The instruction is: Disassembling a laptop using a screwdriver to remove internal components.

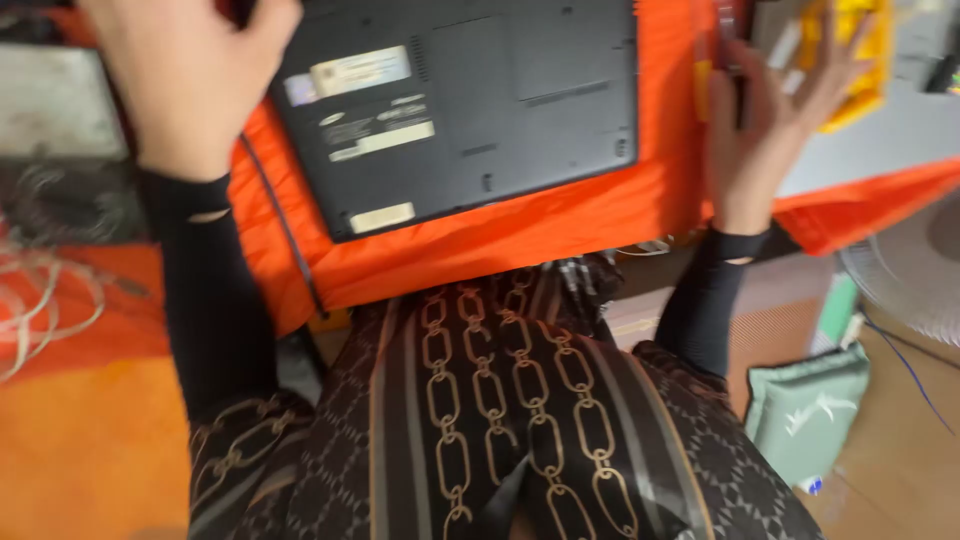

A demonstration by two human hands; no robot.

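A dark laptop (pixel 470 110) lies upside down on an orange cloth (pixel 560 220), its underside with several pale labels facing up. My left hand (pixel 185 80) is raised at the laptop's left corner, back of the hand toward me, fingers curled over something dark at the top edge that I cannot make out. My right hand (pixel 775 110) hovers to the right of the laptop with fingers spread, close to a thin dark tool (pixel 728 40) and a yellow case (pixel 855 50). Both arms wear black sleeves. The picture is blurred.
Tangled white cables (pixel 40 290) lie at the left near a grey box (pixel 55 100). A white fan (pixel 915 270) and a pale green pouch (pixel 810 410) sit on the floor at the right. My patterned dark clothing (pixel 500 420) fills the bottom middle.
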